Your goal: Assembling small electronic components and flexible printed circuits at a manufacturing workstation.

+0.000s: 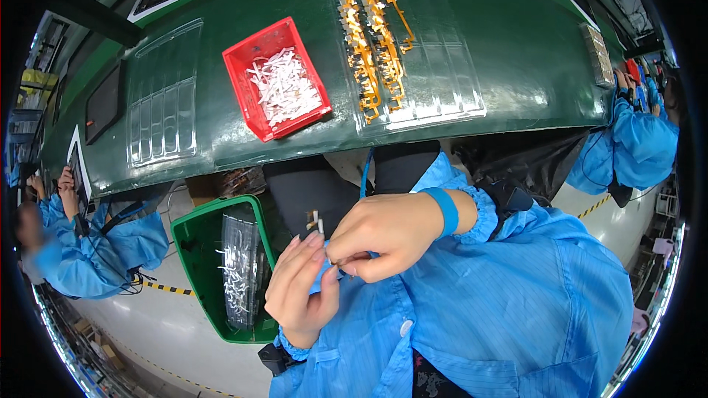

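My hands meet over my lap, in front of the table edge. My left hand [301, 291] is closed, its fingertips pinching a small flex cable piece [315, 220] with a white end and a brownish connector that sticks up past the fingers. My right hand [391, 234], with a blue band on its wrist, is closed in a pinch against the left fingertips; what lies between its fingers is mostly hidden. On the table, a clear plastic tray [442, 96] bears rows of orange flex cables [383, 51]. A red bin [254, 119] beside it holds many white strips [284, 88].
Left of my legs stands a green bin [188, 250] with clear trays and white scraps inside. Another clear tray [164, 96] lies on the green table [531, 81]. A stacked block [597, 55] sits at the right. Co-workers in blue sit at both sides.
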The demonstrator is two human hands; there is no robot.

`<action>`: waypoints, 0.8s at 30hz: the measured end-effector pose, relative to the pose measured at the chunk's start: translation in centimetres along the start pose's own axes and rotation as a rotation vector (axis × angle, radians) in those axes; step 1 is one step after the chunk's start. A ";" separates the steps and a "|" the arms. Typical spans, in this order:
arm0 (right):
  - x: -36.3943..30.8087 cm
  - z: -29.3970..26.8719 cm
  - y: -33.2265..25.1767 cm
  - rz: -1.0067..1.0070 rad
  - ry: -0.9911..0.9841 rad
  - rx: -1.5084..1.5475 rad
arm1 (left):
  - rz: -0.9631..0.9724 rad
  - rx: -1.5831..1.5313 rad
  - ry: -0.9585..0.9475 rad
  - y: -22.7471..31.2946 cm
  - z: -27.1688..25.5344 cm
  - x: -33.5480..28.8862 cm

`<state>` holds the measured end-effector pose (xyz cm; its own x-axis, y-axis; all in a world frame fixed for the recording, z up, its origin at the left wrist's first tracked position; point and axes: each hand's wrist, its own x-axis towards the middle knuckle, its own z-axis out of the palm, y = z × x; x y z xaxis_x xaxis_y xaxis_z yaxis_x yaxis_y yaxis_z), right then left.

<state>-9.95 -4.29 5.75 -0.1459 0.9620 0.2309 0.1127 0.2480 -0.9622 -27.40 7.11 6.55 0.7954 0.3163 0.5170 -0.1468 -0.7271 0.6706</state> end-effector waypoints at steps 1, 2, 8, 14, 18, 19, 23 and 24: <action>0.0 0.2 0.1 -0.006 0.006 -0.023 | 0.014 0.023 -0.015 -0.1 0.0 0.2; 0.0 0.3 0.1 -0.013 0.013 -0.048 | 0.021 0.042 0.006 0.0 0.0 0.3; 0.4 0.4 0.1 -0.036 0.022 -0.074 | -0.025 0.093 0.036 0.0 0.2 0.5; 0.3 0.1 -0.2 0.009 -0.035 0.019 | -0.561 0.129 0.641 -4.5 -3.4 -2.8; 0.4 0.0 0.1 -0.010 -0.050 0.043 | -0.776 0.280 0.756 -10.8 -9.5 -12.5; 0.5 0.0 0.3 -0.016 -0.057 0.050 | -0.867 0.352 0.705 -12.2 -10.7 -16.2; 0.9 0.1 0.2 -0.034 0.000 0.137 | -1.159 0.901 0.229 -15.0 -12.4 -26.4; 1.2 0.2 0.1 -0.036 -0.015 0.143 | -1.275 1.115 -0.035 -14.5 -12.5 -27.0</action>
<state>-10.34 -3.17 5.86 -0.1622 0.9506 0.2647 -0.0336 0.2627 -0.9643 -54.11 16.76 -10.44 0.0862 0.9955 -0.0385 0.9943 -0.0884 -0.0603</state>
